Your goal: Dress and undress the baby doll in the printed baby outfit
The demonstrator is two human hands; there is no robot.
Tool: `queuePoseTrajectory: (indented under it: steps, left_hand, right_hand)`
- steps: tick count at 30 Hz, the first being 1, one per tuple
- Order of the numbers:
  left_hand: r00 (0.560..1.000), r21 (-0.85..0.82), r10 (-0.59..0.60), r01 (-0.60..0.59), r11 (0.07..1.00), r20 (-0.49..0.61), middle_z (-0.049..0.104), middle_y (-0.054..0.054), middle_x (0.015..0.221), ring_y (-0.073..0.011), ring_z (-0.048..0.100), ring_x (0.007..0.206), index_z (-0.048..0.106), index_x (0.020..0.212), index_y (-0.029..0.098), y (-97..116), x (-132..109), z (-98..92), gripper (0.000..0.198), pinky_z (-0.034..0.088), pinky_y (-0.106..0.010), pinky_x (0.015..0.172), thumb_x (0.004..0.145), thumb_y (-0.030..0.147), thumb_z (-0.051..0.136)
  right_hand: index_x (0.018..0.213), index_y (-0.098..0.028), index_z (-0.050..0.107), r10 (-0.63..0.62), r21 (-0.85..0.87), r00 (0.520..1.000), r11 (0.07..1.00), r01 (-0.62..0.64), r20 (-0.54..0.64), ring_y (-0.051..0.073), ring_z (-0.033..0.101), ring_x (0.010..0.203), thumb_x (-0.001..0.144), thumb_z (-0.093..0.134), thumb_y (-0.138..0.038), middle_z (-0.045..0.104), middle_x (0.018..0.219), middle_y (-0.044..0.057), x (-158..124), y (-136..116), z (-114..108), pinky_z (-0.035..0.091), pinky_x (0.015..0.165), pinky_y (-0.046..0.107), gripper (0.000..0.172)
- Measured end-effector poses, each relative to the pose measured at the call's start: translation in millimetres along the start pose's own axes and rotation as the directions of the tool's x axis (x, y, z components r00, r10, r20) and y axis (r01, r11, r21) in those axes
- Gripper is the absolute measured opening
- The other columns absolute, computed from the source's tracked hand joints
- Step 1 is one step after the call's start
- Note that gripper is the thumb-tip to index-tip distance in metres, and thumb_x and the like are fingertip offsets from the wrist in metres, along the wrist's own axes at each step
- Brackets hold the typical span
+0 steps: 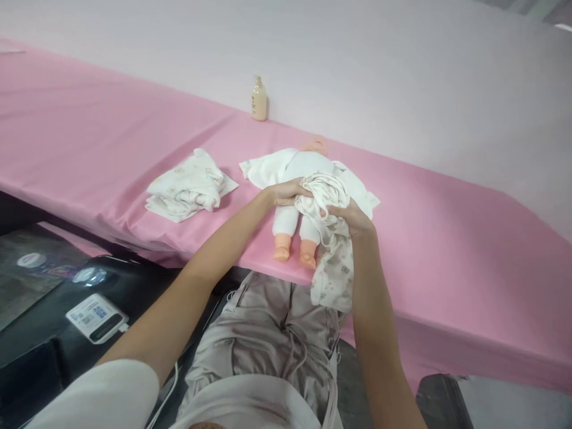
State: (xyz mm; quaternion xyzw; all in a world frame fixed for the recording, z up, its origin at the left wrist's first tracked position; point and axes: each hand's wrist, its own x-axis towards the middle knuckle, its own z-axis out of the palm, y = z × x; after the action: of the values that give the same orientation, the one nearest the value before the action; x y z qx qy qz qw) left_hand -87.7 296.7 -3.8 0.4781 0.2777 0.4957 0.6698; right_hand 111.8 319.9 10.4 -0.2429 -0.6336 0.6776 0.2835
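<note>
A bunched white baby garment (328,193) with a small print is held above a doll's body. My left hand (290,192) grips its gathered edge from the left, and my right hand (353,215) grips it from the right. The garment's printed lower part hangs down past the table edge on the right. Beneath lies a baby doll (281,220) on its back in white clothes, its sleeves spread to both sides and its feet toward me. Most of its belly is hidden by the garment and my hands.
Left of the doll lies a folded printed white cloth (190,185). A pump bottle (259,100) stands by the wall at the back of the pink-covered table (447,238). On a black surface at lower left lie a white device (96,319) with a cable and a dark flat object (31,375).
</note>
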Motion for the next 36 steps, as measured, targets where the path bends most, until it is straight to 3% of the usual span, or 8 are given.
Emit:
queuePoseTrajectory:
  steps: [7, 12, 15, 17, 19, 22, 29, 36]
  left_hand:
    - [0.999, -0.049, -0.035, 0.034, 0.998, -0.015, 0.071, -0.020, 0.105, -0.0300, 0.066, 0.105, 0.062, 0.114, 0.006, -1.8, 0.9, -10.2, 0.040, 0.048, -0.045, 0.100, 0.075, 0.015, 0.067]
    - [0.998, 0.016, 0.057, -0.056, 0.998, -0.028, 0.072, -0.017, 0.101, -0.0278, 0.068, 0.101, 0.065, 0.106, 0.008, -3.4, 2.4, 1.4, 0.043, 0.049, -0.041, 0.099, 0.064, 0.007, 0.073]
    - [0.976, 0.035, 0.205, -0.203, 0.979, -0.074, 0.072, -0.014, 0.100, -0.0237, 0.067, 0.099, 0.065, 0.104, 0.009, 0.6, 8.3, 6.6, 0.035, 0.048, -0.036, 0.097, 0.069, 0.014, 0.069]
    - [0.909, 0.128, 0.355, -0.334, 0.934, -0.218, 0.071, -0.009, 0.097, -0.0196, 0.067, 0.094, 0.064, 0.104, 0.013, 4.6, 11.1, -0.3, 0.029, 0.049, -0.033, 0.093, 0.077, 0.023, 0.061]
    - [0.741, 0.380, 0.525, -0.383, 0.842, -0.419, 0.069, -0.006, 0.094, -0.0164, 0.066, 0.090, 0.063, 0.102, 0.016, 7.2, 9.6, -17.0, 0.024, 0.048, -0.031, 0.091, 0.080, 0.023, 0.054]
    - [0.509, 0.827, 0.749, -0.119, 0.549, -0.424, 0.066, -0.008, 0.104, -0.0181, 0.059, 0.104, 0.064, 0.100, 0.018, 5.4, -1.0, -49.6, 0.027, 0.040, -0.031, 0.100, 0.078, 0.012, 0.049]
    - [0.771, 0.971, 0.626, 0.220, -0.095, -0.113, 0.042, -0.018, 0.143, -0.0329, 0.040, 0.130, 0.052, 0.133, 0.018, -9.2, -14.7, -75.8, 0.048, 0.025, -0.047, 0.109, 0.085, 0.025, 0.050]
    - [0.792, 0.878, 0.529, -0.019, -0.479, 0.306, 0.055, -0.021, 0.129, -0.0332, 0.050, 0.119, 0.053, 0.130, 0.012, -6.9, -14.7, -76.4, 0.062, 0.035, -0.049, 0.101, 0.079, 0.048, 0.057]
  right_hand:
    - [0.092, -0.022, 0.059, -0.089, 0.153, 0.991, 0.983, 0.103, -0.100, 0.022, 0.066, 0.080, 0.062, 0.074, -0.057, 0.059, 0.064, -0.001, 8.5, 3.8, 2.0, 0.056, 0.079, 0.039, 0.048]
    - [0.092, -0.022, 0.063, -0.124, 0.147, 0.980, 0.978, 0.147, -0.157, 0.027, 0.064, 0.100, 0.056, 0.078, -0.036, 0.070, 0.096, 0.004, 11.9, 0.4, 3.7, 0.055, 0.087, 0.042, 0.041]
    - [0.074, -0.021, 0.061, -0.100, 0.177, 0.951, 0.972, 0.157, -0.292, 0.023, 0.065, 0.088, 0.057, 0.074, -0.030, 0.067, 0.079, 0.001, 16.0, 0.8, -1.2, 0.055, 0.085, 0.039, 0.023]
    - [0.060, -0.021, 0.052, -0.094, 0.166, 0.909, 0.970, 0.175, -0.406, 0.016, 0.060, 0.067, 0.058, 0.073, -0.026, 0.054, 0.059, -0.004, 17.2, 1.0, -5.5, 0.054, 0.077, 0.034, 0.021]
    - [0.053, -0.021, 0.043, -0.100, 0.150, 0.887, 0.971, 0.186, -0.450, 0.010, 0.044, 0.050, 0.059, 0.072, -0.024, 0.038, 0.049, -0.006, 17.3, 0.6, -8.7, 0.051, 0.065, 0.029, 0.029]
    - [0.053, -0.021, 0.037, -0.166, 0.146, 0.896, 0.958, 0.245, -0.413, 0.006, 0.029, 0.045, 0.058, 0.066, -0.017, 0.029, 0.048, -0.008, 18.2, 0.9, -9.8, 0.042, 0.052, 0.024, 0.030]
    - [0.084, -0.021, 0.053, -0.297, -0.269, 0.799, 0.947, 0.177, -0.523, 0.013, 0.050, 0.063, 0.056, 0.056, -0.013, 0.054, 0.067, -0.004, 33.7, 16.6, -9.7, 0.050, 0.071, 0.031, 0.029]
    - [0.089, -0.019, 0.054, -0.455, -0.641, 0.671, 0.767, -0.038, -0.585, 0.023, 0.058, 0.090, 0.066, 0.056, -0.018, 0.063, 0.094, 0.006, 38.7, 28.1, -15.4, 0.045, 0.092, 0.043, 0.023]
